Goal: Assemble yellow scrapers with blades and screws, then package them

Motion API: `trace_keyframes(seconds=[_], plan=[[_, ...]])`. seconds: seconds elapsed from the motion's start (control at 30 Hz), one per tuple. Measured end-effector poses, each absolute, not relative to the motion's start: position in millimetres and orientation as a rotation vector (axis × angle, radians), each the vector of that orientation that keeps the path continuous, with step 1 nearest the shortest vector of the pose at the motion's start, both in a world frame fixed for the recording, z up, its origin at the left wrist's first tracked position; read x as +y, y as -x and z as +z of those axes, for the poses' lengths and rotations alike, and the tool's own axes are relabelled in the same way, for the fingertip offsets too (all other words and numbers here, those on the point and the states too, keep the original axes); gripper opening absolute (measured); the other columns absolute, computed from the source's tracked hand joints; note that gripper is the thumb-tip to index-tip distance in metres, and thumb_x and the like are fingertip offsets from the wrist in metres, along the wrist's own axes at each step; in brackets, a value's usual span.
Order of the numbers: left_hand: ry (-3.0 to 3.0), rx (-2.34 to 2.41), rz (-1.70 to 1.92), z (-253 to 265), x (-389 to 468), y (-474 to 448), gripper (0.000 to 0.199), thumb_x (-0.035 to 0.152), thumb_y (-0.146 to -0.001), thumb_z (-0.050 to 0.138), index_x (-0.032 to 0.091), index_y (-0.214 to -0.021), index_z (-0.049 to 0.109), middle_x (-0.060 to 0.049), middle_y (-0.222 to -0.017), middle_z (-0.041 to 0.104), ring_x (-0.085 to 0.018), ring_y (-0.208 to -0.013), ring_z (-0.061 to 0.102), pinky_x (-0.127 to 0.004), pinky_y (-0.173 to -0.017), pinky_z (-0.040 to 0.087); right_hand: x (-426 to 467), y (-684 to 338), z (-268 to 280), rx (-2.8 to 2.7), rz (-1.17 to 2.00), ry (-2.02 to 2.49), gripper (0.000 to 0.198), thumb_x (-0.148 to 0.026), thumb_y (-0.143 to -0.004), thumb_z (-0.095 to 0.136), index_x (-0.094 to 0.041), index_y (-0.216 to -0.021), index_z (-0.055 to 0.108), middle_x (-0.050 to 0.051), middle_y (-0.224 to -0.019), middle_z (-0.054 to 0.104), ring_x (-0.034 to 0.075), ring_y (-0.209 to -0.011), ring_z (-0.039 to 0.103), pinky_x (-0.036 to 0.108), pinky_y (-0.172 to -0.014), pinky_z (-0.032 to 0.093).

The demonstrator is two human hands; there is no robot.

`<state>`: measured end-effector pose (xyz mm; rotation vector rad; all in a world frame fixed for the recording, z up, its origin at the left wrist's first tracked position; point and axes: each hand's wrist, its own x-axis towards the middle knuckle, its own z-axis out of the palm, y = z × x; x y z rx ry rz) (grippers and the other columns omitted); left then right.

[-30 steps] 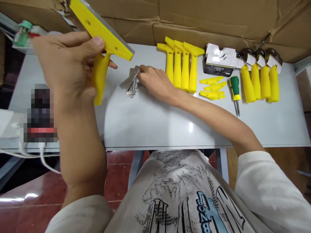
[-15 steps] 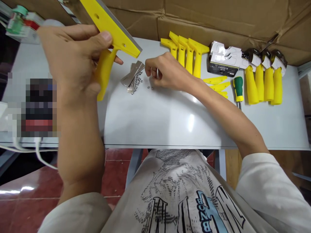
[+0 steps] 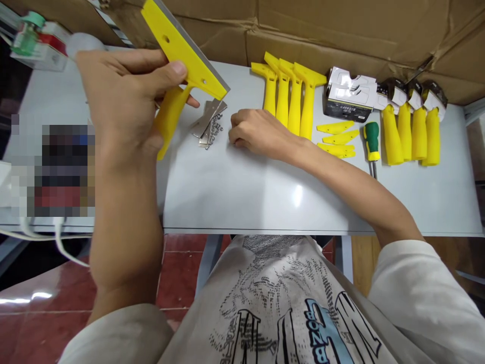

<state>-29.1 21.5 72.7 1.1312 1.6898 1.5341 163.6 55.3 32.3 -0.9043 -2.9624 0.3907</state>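
Yellow plastic, smooth and slightly shining, is forming the T-shaped scraper [image 3: 191,65] which the left hand [image 3: 127,91] is firmly gripping above the table [image 3: 227,192]. The thumb is pressing on its wide head, where two small holes are showing, and the handle is passing through the palm. Along the head's edge, a thin, straight grey metal blade [image 3: 192,45] is running. On the glossy pale table, flat metal plates [image 3: 209,117] are lying crossed, with small shiny screws [image 3: 215,129] heaping loosely at their side. Just right of these, the right hand [image 3: 261,131] is bending its fingers downward; whether it is pinching something, I cannot tell, because the fingertips are hidden. Further right, four yellow scraper bodies [image 3: 294,106] are making a close row, and thin yellow strips [image 3: 341,137] are lying near a screwdriver [image 3: 372,139] with a rounded green-and-yellow handle.

Compared with half a second ago, the left hand and its scraper are appearing further right and a little lower. The right hand is also reaching lower, covering the spot where two loose screws were lying, while the strips are now showing more fully beyond the forearm.
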Motion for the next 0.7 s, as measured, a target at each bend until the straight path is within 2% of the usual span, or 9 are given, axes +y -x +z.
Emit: trace_keyframes(seconds=[0.13, 0.3, 0.37, 0.43, 0.53, 0.57, 0.63, 0.67, 0.7], plan=[[-1.181, 1.580, 1.570, 69, 21, 31, 0.042, -0.019, -0.095, 0.070, 0.018, -0.088, 0.089, 0.010, -0.076, 0.082, -0.013, -0.065, 0.069, -0.038, -0.070, 0.074, 34, -185, 31, -3.076, 0.252, 0.715, 0.043, -0.008, -0.120, 0.044, -0.014, -0.125, 0.087, 0.015, -0.129, 0.079, 0.027, -0.117, 0.069, 0.039, -0.085, 0.039], [-1.188, 1.575, 1.571, 67, 27, 32, 0.051, -0.028, -0.088, 0.064, 0.019, -0.082, 0.084, 0.016, -0.069, 0.079, -0.008, -0.060, 0.069, -0.028, -0.056, 0.067, 9, -226, 30, -3.166, 0.235, 0.608, 0.042, -0.003, -0.123, 0.041, -0.012, -0.121, 0.083, 0.015, -0.121, 0.078, 0.025, -0.107, 0.065, 0.039, -0.087, 0.041], [-1.176, 1.511, 1.613, 67, 25, 32, 0.051, -0.028, -0.091, 0.062, 0.017, -0.081, 0.083, 0.014, -0.067, 0.078, -0.008, -0.057, 0.070, -0.027, -0.054, 0.066, 2, -237, 33, -3.184, 0.205, 0.625, 0.040, -0.002, -0.122, 0.043, -0.011, -0.117, 0.082, 0.016, -0.115, 0.077, 0.025, -0.104, 0.065, 0.040, -0.089, 0.044], [-1.195, 1.452, 1.637, 67, 20, 32, 0.048, -0.025, -0.091, 0.063, 0.016, -0.085, 0.087, 0.010, -0.072, 0.081, -0.010, -0.061, 0.073, -0.031, -0.061, 0.072, -3, -245, 35, -3.174, 0.215, 0.689, 0.041, 0.002, -0.119, 0.042, -0.010, -0.113, 0.081, 0.017, -0.112, 0.077, 0.026, -0.104, 0.066, 0.042, -0.091, 0.047], [-1.232, 1.441, 1.609, 66, 15, 32, 0.017, 0.005, -0.083, 0.093, 0.020, -0.089, 0.091, 0.008, -0.080, 0.085, -0.017, -0.073, 0.079, -0.043, -0.078, 0.083, -7, -257, 35, -2.945, 0.528, 0.851, 0.035, 0.000, -0.114, 0.050, -0.012, -0.104, 0.081, 0.014, -0.109, 0.079, 0.023, -0.099, 0.069, 0.042, -0.093, 0.053], [-1.239, 1.447, 1.600, 66, 15, 32, 0.020, 0.023, -0.074, 0.106, 0.021, -0.088, 0.091, 0.008, -0.081, 0.085, -0.020, -0.077, 0.080, -0.048, -0.083, 0.085, -8, -261, 35, -2.779, 0.741, 0.903, 0.028, -0.007, -0.114, 0.057, -0.014, -0.102, 0.082, 0.012, -0.107, 0.080, 0.022, -0.095, 0.069, 0.041, -0.091, 0.054], [-1.237, 1.490, 1.604, 64, 18, 34, 0.059, 0.059, -0.046, 0.120, 0.023, -0.083, 0.090, 0.007, -0.077, 0.083, -0.021, -0.075, 0.080, -0.054, -0.086, 0.088, -9, -271, 36, -2.302, 1.225, 0.984, 0.018, -0.030, -0.112, 0.075, -0.018, -0.100, 0.082, 0.008, -0.099, 0.080, 0.018, -0.087, 0.068, 0.036, -0.082, 0.055], [-1.262, 1.548, 1.598, 63, 20, 36, 0.073, 0.074, -0.037, 0.118, 0.023, -0.081, 0.089, 0.008, -0.076, 0.082, -0.020, -0.073, 0.079, -0.054, -0.084, 0.089, -10, -276, 37, -2.026, 1.427, 1.002, 0.025, -0.044, -0.108, 0.083, -0.020, -0.100, 0.081, 0.006, -0.096, 0.078, 0.017, -0.083, 0.068, 0.034, -0.077, 0.055], [-1.305, 1.620, 1.579, 61, 22, 38, 0.083, 0.090, -0.037, 0.112, 0.023, -0.081, 0.087, 0.008, -0.075, 0.081, -0.019, -0.072, 0.080, -0.052, -0.083, 0.090, -12, -280, 39, -1.759, 1.570, 1.012, 0.036, -0.055, -0.101, 0.090, -0.021, -0.099, 0.078, 0.005, -0.094, 0.076, 0.016, -0.082, 0.067, 0.032, -0.072, 0.053]])
